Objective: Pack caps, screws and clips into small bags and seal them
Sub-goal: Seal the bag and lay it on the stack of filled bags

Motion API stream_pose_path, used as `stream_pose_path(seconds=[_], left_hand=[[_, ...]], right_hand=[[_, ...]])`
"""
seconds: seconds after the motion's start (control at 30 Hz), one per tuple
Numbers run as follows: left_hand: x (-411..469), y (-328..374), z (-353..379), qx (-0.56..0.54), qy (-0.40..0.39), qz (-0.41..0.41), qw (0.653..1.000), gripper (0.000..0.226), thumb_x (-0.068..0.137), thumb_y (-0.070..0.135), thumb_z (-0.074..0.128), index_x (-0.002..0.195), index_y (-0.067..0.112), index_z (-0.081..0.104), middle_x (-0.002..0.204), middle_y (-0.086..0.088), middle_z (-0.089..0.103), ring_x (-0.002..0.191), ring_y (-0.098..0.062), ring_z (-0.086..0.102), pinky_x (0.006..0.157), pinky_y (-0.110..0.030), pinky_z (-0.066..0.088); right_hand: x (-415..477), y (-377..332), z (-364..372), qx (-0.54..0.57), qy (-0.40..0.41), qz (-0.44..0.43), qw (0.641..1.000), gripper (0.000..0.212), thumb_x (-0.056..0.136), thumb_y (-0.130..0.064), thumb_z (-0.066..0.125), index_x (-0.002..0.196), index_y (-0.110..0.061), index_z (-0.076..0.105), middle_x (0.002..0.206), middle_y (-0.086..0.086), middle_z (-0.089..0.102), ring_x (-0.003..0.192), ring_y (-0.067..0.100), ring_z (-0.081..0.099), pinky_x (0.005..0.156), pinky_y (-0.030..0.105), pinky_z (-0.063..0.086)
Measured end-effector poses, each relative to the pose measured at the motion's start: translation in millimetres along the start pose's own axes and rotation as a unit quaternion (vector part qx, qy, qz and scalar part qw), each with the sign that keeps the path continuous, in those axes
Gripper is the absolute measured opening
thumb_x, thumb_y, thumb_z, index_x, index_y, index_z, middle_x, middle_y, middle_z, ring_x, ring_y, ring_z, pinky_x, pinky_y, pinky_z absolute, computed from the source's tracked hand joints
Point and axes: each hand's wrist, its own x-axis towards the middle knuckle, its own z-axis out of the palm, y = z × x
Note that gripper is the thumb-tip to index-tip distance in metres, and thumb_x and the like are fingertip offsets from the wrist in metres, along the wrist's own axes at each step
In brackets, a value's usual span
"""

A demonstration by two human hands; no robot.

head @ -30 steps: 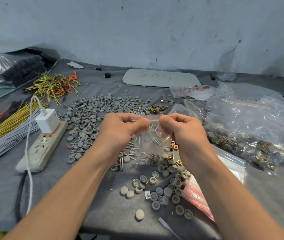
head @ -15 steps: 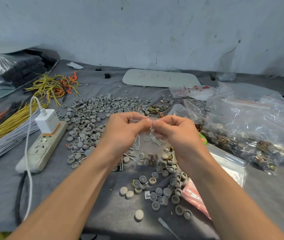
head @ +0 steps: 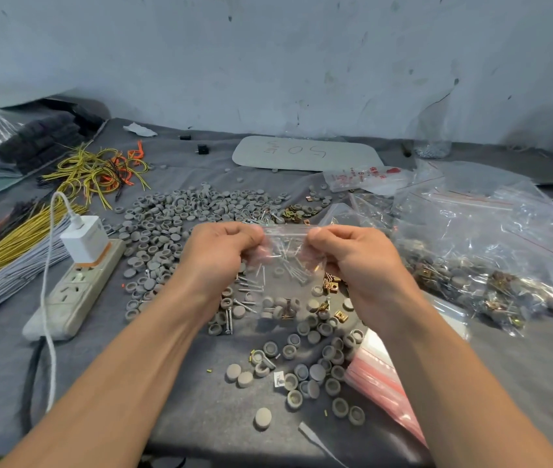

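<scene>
A small clear zip bag (head: pixel 285 261) hangs above the middle of the table, with screws and a few caps inside. My left hand (head: pixel 221 255) pinches its top edge at the left end and my right hand (head: pixel 352 258) pinches the right end. The top strip is stretched taut between them. Grey caps (head: pixel 180 224) lie in a wide pile behind and left of the hands. More caps (head: pixel 312 369) are scattered in front. Loose screws (head: pixel 244 288) and brass clips (head: pixel 332 285) lie under the bag.
A white power strip (head: pixel 75 292) with a charger and cable lies at the left, beside bundles of yellow, grey and orange wires (head: pixel 8 251). Filled clear bags (head: pixel 464 251) are heaped at the right. A stack of empty red-striped zip bags (head: pixel 383 383) lies front right.
My hands had come together at the middle of the bag's top. Now they have slid apart to its two ends.
</scene>
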Motion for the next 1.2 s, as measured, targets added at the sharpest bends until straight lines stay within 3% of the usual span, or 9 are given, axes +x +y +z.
stream_pose_path(seconds=[0.17, 0.3, 0.47, 0.73, 0.8, 0.87, 0.97, 1.1, 1.2], left_hand=[[3, 1, -4, -0.047, -0.024, 0.037, 0.998, 0.02, 0.087, 0.034, 0.072, 0.081, 0.018, 0.082, 0.072, -0.005, 0.074, 0.064, -0.011, 0.068, 0.063, -0.02, 0.052], [0, 2, 3, -0.034, -0.034, 0.068, 0.997, 0.033, 0.072, 0.052, 0.085, 0.089, 0.024, 0.083, 0.087, -0.004, 0.079, 0.08, -0.008, 0.073, 0.081, -0.025, 0.05], [-11, 17, 46, -0.006, -0.115, 0.058, 0.992, 0.019, 0.073, 0.038, 0.084, 0.09, 0.03, 0.084, 0.089, 0.001, 0.08, 0.078, -0.002, 0.072, 0.065, -0.009, 0.05], [20, 34, 172, 0.08, -0.079, 0.053, 0.992, 0.011, 0.084, 0.027, 0.084, 0.076, 0.02, 0.081, 0.072, 0.006, 0.077, 0.063, -0.008, 0.07, 0.058, -0.021, 0.054], [26, 33, 201, 0.025, -0.095, 0.026, 0.995, 0.005, 0.085, 0.019, 0.083, 0.088, 0.018, 0.081, 0.08, 0.003, 0.077, 0.064, -0.012, 0.067, 0.054, -0.022, 0.052], [26, 24, 222, -0.036, -0.144, 0.004, 0.989, 0.038, 0.086, 0.014, 0.082, 0.122, 0.015, 0.07, 0.105, 0.004, 0.073, 0.084, -0.01, 0.07, 0.064, -0.024, 0.057], [21, -3, 232, 0.155, -0.178, 0.125, 0.964, 0.061, 0.087, 0.01, 0.075, 0.14, 0.031, 0.054, 0.123, 0.017, 0.061, 0.103, 0.001, 0.064, 0.081, -0.017, 0.057], [13, -22, 237, 0.332, -0.202, 0.211, 0.897, 0.038, 0.085, 0.004, 0.068, 0.117, 0.024, 0.072, 0.114, 0.004, 0.07, 0.102, -0.014, 0.065, 0.094, -0.031, 0.054], [13, -24, 241, 0.402, -0.201, 0.222, 0.865, 0.026, 0.084, 0.006, 0.069, 0.107, 0.019, 0.071, 0.105, -0.003, 0.067, 0.099, -0.026, 0.063, 0.084, -0.035, 0.048]], right_hand=[[-9, -4, -9, -0.203, -0.177, 0.024, 0.963, 0.011, 0.095, -0.03, 0.073, 0.095, -0.024, 0.083, 0.098, -0.013, 0.08, 0.093, 0.002, 0.072, 0.093, 0.032, 0.051], [-10, -8, -13, -0.149, -0.08, -0.015, 0.985, 0.017, 0.096, -0.018, 0.072, 0.083, -0.014, 0.083, 0.073, 0.0, 0.077, 0.055, -0.001, 0.061, 0.06, 0.015, 0.047], [-15, -18, -42, -0.117, -0.011, -0.016, 0.993, 0.012, 0.087, -0.018, 0.076, 0.077, -0.018, 0.083, 0.078, 0.015, 0.076, 0.07, 0.018, 0.056, 0.074, 0.033, 0.044], [-11, -11, -121, -0.089, 0.304, 0.001, 0.949, 0.016, 0.085, -0.018, 0.082, 0.07, -0.021, 0.081, 0.065, -0.003, 0.075, 0.042, 0.004, 0.059, 0.041, 0.017, 0.043], [-7, -5, -134, -0.061, 0.349, 0.005, 0.935, 0.01, 0.089, -0.012, 0.076, 0.081, -0.017, 0.081, 0.067, 0.0, 0.076, 0.052, 0.007, 0.067, 0.052, 0.027, 0.052], [-4, 1, -142, -0.041, 0.387, 0.003, 0.921, 0.025, 0.091, -0.009, 0.07, 0.113, -0.017, 0.078, 0.093, -0.001, 0.081, 0.085, 0.014, 0.076, 0.08, 0.039, 0.062], [-4, 3, -146, -0.102, 0.424, -0.017, 0.9, 0.059, 0.091, 0.0, 0.063, 0.144, -0.027, 0.058, 0.122, -0.007, 0.07, 0.105, 0.011, 0.069, 0.093, 0.035, 0.057], [-7, -2, -137, -0.188, 0.428, -0.05, 0.883, 0.051, 0.077, 0.008, 0.055, 0.105, -0.028, 0.079, 0.1, -0.004, 0.076, 0.091, 0.009, 0.069, 0.085, 0.026, 0.056], [-6, -1, -137, -0.191, 0.374, -0.007, 0.908, 0.04, 0.077, 0.006, 0.057, 0.082, -0.025, 0.081, 0.085, -0.007, 0.078, 0.084, 0.011, 0.073, 0.083, 0.029, 0.061]])
